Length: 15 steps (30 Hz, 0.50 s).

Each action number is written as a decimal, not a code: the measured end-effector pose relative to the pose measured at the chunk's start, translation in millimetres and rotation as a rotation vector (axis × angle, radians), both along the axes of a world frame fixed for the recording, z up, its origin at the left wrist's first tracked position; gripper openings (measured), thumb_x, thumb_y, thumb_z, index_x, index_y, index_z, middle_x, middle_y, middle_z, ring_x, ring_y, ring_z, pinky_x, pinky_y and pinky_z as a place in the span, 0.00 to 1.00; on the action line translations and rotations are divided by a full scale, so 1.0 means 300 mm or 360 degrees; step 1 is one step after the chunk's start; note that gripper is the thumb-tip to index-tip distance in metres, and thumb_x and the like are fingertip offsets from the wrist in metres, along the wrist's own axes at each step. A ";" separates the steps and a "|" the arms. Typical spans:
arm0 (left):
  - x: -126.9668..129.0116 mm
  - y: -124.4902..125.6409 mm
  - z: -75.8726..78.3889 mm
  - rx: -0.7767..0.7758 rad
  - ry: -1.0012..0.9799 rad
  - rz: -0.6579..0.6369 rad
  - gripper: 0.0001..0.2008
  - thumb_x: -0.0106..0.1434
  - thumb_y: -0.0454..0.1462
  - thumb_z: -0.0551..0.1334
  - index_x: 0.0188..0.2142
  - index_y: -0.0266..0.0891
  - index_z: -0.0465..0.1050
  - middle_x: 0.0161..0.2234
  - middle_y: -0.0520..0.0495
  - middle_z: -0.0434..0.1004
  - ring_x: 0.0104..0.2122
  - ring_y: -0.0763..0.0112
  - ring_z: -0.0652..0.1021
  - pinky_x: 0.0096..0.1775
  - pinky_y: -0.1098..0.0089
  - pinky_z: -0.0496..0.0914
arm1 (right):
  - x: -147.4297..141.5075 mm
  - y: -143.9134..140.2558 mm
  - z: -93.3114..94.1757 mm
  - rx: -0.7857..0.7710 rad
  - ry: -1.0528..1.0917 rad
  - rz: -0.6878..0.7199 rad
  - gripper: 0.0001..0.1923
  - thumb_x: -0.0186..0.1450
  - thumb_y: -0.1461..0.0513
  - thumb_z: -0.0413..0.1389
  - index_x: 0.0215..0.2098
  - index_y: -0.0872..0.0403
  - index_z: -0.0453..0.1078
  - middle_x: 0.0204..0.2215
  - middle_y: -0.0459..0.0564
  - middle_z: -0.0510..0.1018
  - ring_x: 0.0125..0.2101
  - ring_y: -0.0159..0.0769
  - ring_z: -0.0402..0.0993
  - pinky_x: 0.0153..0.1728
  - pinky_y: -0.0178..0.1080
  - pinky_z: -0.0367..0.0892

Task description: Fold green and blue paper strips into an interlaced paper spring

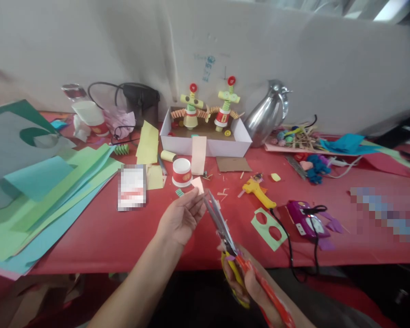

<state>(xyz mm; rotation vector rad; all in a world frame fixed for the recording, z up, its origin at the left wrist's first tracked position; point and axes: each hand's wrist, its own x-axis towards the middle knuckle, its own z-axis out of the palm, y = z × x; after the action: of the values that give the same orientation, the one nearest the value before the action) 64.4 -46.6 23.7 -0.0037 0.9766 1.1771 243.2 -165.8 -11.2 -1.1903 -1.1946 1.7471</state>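
Note:
Between the fingertips of my left hand (181,218) is a small piece of pale pink paper (197,184). My right hand (253,278) grips scissors (220,218), one handle red and one yellow. Their slightly parted blades point up toward the paper and the left fingertips. Just beyond my left hand stands a red and white paper cup (181,172). A longer pale pink paper strip (198,155) leans against the white box (177,145) behind it. Two paper-cup figures (191,114) with pleated arms stand in that box.
Coloured paper sheets (54,196) pile at the left. A yellow glue gun (259,191), a cut green paper piece (269,230) and a purple device (305,221) with a black cable lie right. A steel jug (266,111) stands behind. Paper scraps lie on the red table (123,246).

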 end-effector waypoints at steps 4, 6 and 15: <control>-0.006 -0.004 0.000 -0.0003 0.0003 0.0046 0.02 0.57 0.29 0.68 0.31 0.34 0.78 0.31 0.43 0.83 0.27 0.73 0.81 0.29 0.76 0.74 | 0.003 0.000 -0.050 -0.0091 0.0071 0.0022 0.40 0.54 0.31 0.54 0.53 0.49 0.66 0.28 0.45 0.65 0.17 0.24 0.52 0.15 0.31 0.52; -0.008 -0.005 0.001 0.0001 0.0001 0.0053 0.01 0.57 0.29 0.68 0.31 0.34 0.78 0.30 0.43 0.83 0.26 0.73 0.81 0.29 0.76 0.74 | 0.002 0.002 -0.077 -0.0143 0.0079 0.0057 0.41 0.52 0.30 0.54 0.51 0.48 0.66 0.27 0.44 0.65 0.15 0.23 0.51 0.13 0.31 0.51; 0.006 -0.028 -0.010 0.0089 -0.0030 0.0015 0.01 0.57 0.29 0.68 0.29 0.33 0.78 0.29 0.43 0.83 0.26 0.73 0.81 0.31 0.76 0.76 | -0.005 0.038 -0.092 -0.0120 0.0039 0.0100 0.40 0.53 0.29 0.51 0.46 0.48 0.69 0.24 0.44 0.66 0.14 0.24 0.53 0.11 0.31 0.53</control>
<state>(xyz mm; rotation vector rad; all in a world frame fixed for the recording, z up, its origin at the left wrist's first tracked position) 66.2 -54.9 20.7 0.0249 0.9280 1.2108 241.6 -154.5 -38.9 -1.1831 -1.1728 1.8628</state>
